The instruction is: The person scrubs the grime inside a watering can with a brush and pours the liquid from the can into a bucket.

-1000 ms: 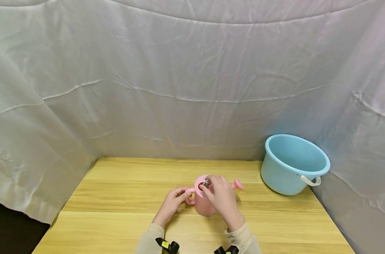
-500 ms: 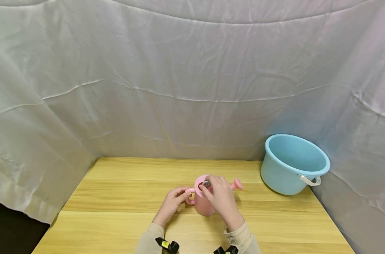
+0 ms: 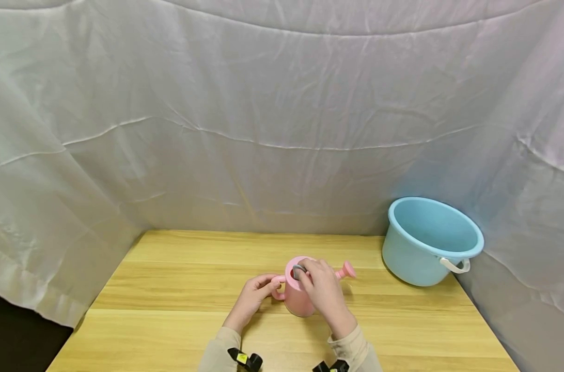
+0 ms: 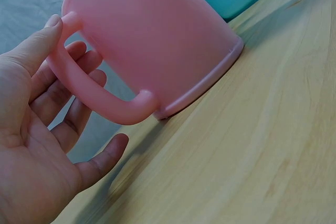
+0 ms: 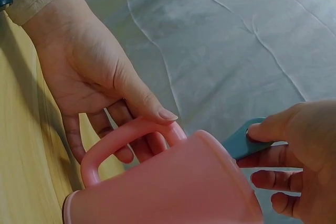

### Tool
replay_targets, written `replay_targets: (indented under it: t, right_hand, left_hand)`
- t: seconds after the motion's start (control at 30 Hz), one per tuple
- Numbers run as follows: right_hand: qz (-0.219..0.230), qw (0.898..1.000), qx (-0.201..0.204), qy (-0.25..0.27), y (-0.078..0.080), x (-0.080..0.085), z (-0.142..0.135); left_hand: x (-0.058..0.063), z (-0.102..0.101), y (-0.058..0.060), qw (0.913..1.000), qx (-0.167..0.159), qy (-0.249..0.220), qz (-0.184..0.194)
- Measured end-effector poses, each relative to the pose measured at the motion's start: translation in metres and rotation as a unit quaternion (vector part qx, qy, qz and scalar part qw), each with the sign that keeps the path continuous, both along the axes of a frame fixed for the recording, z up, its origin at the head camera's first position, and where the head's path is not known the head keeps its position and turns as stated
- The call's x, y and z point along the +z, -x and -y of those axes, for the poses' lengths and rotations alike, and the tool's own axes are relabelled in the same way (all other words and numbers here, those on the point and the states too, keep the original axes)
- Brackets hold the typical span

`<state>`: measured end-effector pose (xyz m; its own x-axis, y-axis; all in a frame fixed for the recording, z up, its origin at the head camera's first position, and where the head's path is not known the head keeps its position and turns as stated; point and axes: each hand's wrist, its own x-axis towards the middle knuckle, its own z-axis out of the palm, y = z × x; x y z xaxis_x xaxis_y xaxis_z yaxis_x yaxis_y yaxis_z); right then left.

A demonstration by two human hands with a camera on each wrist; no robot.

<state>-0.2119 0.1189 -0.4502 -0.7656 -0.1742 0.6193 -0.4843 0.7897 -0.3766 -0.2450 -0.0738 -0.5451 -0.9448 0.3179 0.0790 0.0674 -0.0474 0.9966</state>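
Observation:
A pink watering can (image 3: pixel 298 304) stands upright on the wooden table, its spout to the right and its handle (image 4: pixel 100 98) to the left. My left hand (image 3: pixel 253 295) pinches the top of that handle, thumb on the near side and fingers behind it. Over the can's top opening is my right hand (image 3: pixel 326 289), its thumb and index finger pinching a small flat teal piece (image 5: pixel 242 141) with a rounded end. In the right wrist view, the can's rim hides the lower end of the piece, and its kind does not show. Something red shows in the opening.
A light blue bucket (image 3: pixel 407 261) with a white handle (image 3: pixel 455 264) stands at the back right corner of the table (image 3: pixel 170 289). Grey curtains (image 3: pixel 263 103) hang close behind the table and along both sides.
The small piece has turned in my right fingers at the can's opening, and the right thumb has shifted slightly. My left hand, the watering can and the bucket have stayed in place.

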Motion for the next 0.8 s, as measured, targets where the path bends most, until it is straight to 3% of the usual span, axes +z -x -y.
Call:
replay_targets:
  t: [0.4,0.8]
  right_hand:
    - [0.016,0.997,0.02,0.067,-0.001,0.003,-0.001]
    - [-0.05,0.991,0.042,0.114,-0.007,0.015,-0.003]
  left_hand:
    - [-0.002,0.0,0.0,0.9998,-0.006,0.001,-0.016]
    - [-0.001,-0.001,0.001,1.0,0.005,0.0,0.001]
